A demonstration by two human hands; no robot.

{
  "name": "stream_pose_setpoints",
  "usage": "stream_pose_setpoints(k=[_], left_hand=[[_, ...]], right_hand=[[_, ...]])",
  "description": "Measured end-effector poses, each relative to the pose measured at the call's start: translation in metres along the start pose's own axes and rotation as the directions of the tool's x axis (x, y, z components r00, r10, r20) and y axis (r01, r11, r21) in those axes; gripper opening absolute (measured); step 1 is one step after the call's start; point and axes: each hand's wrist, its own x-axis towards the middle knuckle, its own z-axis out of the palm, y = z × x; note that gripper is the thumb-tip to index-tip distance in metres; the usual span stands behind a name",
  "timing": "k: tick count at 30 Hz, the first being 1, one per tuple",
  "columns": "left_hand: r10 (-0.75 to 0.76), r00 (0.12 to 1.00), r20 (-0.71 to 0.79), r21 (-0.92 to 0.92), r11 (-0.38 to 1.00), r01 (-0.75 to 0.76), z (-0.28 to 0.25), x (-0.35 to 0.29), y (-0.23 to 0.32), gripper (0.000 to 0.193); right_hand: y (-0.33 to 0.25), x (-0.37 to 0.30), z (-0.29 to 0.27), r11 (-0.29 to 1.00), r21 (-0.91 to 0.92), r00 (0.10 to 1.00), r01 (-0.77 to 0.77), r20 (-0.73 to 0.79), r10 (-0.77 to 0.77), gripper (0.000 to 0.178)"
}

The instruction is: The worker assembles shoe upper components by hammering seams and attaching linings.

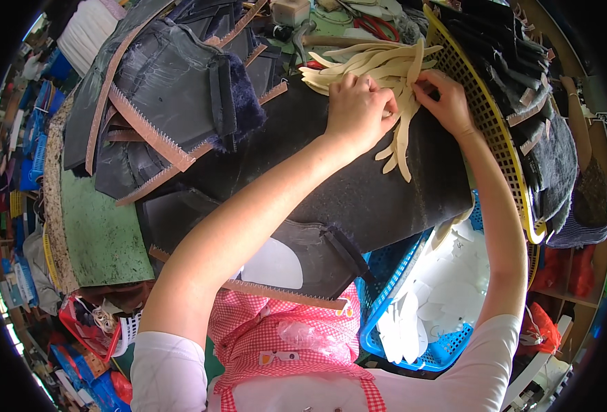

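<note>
A fanned pile of long, curved cream strips (358, 60) lies at the far middle, and several strips hang toward me over a black mat (303, 161). My left hand (360, 113) is closed at the pile's near side; its curled fingers hide whatever is in them. To its right, my right hand (444, 99) pinches the edge of a cream strip between thumb and fingertips. Dark, boot-shaft-like pieces (173, 79) with brown zigzag-stitched edges and fluffy lining are heaped at the left. Another such dark piece (310, 257) lies in front of me, below my left forearm.
A blue basket (386, 275) of white cut pieces (447, 281) stands at the near right. Along the right runs a yellow perforated basket (478, 89), with dark fleecy pieces (550, 151) beside it. A red basket (90, 329) sits at the lower left, near a green surface (101, 233).
</note>
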Motion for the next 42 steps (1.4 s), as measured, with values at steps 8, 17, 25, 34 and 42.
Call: stream_pose_setpoints(k=[8,17,25,34,42], left_hand=[[0.024,1.000,-0.011,0.013,1.000,-0.023,-0.001,-0.001,0.000,0.012],[0.056,0.996,-0.070,0.026,0.998,-0.054,0.002,-0.002,-0.001,0.011],[0.043,0.999,-0.007,0.009,0.999,-0.043,-0.001,-0.001,-0.001,0.011],[0.097,0.989,-0.110,-0.004,0.995,-0.098,0.001,-0.003,-0.002,0.011],[0.057,0.998,-0.033,0.025,0.998,-0.056,0.001,-0.005,-0.002,0.020]], right_hand=[[0.002,0.000,-0.005,0.969,-0.091,0.973,0.229,0.001,-0.230,0.020],[0.003,-0.002,-0.005,0.984,0.001,0.984,0.179,-0.023,-0.179,0.018],[0.009,0.002,-0.007,0.974,-0.123,0.982,0.187,0.001,-0.189,0.016],[0.002,-0.001,-0.002,0.946,-0.253,0.977,0.201,-0.015,-0.211,0.018],[0.004,-0.006,-0.003,0.994,0.012,0.993,0.108,-0.047,-0.107,0.020]])
